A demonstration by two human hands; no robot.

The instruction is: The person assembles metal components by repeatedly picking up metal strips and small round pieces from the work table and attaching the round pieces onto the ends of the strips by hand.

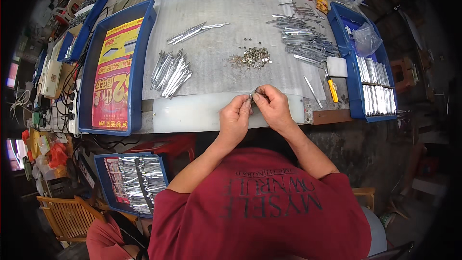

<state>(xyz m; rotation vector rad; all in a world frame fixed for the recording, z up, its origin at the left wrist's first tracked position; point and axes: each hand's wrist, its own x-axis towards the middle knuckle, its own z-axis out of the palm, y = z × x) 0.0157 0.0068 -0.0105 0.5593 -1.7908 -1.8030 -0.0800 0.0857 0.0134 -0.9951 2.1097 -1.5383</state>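
My left hand (235,114) and my right hand (275,109) meet over the front edge of the table, fingertips pinched together. Between them is something small; the fingers hide most of it and I cannot make out its kind. Just beyond lies a pile of small round metal pieces (256,58), some brassy, some silvery. Left of that pile is a bundle of slim silver metal strips (171,73), with a few more strips (195,32) behind it. A larger heap of similar strips (303,38) lies to the right, and a single strip (313,91) sits near the right hand.
A blue tray (149,24) with a printed sheet stands left; another blue tray (391,115) at right holds stacked strips. A yellow-handled tool (333,90) lies beside a white block (337,67). Below the table's left side is a blue tray (98,173) of strips. Someone's red-clothed leg (106,240) shows lower left.
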